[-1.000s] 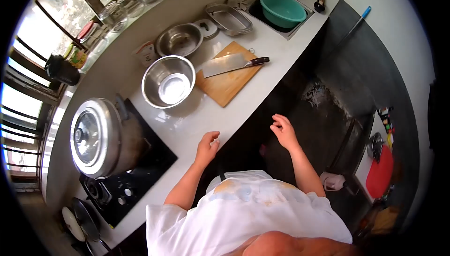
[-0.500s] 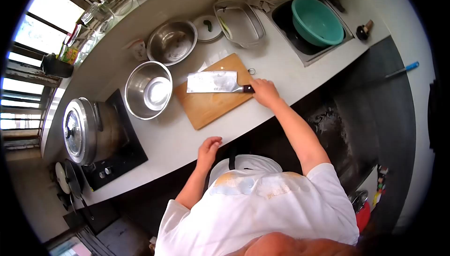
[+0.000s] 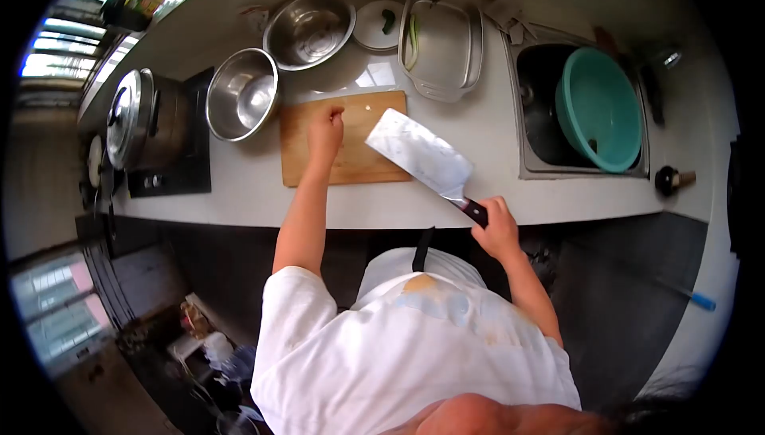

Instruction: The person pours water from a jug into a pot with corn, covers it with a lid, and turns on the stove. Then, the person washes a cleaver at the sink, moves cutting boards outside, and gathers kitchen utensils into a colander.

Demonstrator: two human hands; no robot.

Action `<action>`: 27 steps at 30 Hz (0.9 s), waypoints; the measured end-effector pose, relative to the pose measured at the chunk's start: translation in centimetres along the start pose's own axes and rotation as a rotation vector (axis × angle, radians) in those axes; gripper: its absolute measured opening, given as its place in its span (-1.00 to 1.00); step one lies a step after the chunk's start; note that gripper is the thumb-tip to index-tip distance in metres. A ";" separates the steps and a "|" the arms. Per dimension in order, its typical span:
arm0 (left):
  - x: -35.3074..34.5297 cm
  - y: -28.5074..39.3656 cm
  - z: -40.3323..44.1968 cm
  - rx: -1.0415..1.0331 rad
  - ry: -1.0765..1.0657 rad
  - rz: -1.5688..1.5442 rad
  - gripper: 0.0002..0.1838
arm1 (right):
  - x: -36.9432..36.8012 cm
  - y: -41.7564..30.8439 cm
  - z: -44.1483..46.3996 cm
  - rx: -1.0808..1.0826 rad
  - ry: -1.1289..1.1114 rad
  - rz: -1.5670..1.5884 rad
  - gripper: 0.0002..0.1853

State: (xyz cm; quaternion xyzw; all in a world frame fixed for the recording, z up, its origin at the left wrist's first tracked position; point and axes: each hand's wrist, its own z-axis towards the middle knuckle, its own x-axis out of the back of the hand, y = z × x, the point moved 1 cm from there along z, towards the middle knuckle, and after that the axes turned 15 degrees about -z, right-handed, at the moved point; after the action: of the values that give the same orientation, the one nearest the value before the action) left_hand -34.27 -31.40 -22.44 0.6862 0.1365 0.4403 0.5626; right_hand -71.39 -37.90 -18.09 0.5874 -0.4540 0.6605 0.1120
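Observation:
My right hand [image 3: 497, 229] is wrapped round the dark handle of a cleaver [image 3: 422, 154]. The broad blade points up and left, over the right part of a wooden cutting board [image 3: 374, 166]. Above the board's left half is my left hand [image 3: 325, 134], with its fingers curled together. Whatever they may hold is too small to make out. A tiny white bit [image 3: 367, 107] lies near the board's far edge.
Two steel bowls [image 3: 243, 94] stand behind and left of the board. A white plate [image 3: 368, 30] with a dark green piece and a glass dish [image 3: 466, 76] with a green stalk sit behind it. The sink holds a teal basin [image 3: 602, 108]. A pot [image 3: 171, 120] is at left.
My right hand has lifted the cleaver off the board and drawn it right and toward my body. The left hand has moved from the counter's edge to above the board. The view has turned.

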 end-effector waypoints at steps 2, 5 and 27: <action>-2.0 0.7 1.1 0.067 -0.046 0.121 -0.76 | 2.4 3.0 -0.7 0.031 0.025 -0.007 -0.65; -4.9 1.0 2.0 0.157 -0.086 0.288 -0.73 | 5.1 7.3 -1.9 0.060 0.047 0.004 -0.66; -15.4 9.6 -8.3 0.688 -0.667 -1.024 -0.97 | 11.0 20.1 -8.0 -0.403 0.260 0.149 -0.63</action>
State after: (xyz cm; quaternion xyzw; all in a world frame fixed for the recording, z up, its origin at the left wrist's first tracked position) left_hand -52.44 -39.68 -20.97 0.7732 0.3944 -0.1823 0.4619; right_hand -93.56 -47.60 -17.01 0.4281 -0.6006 0.6330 0.2352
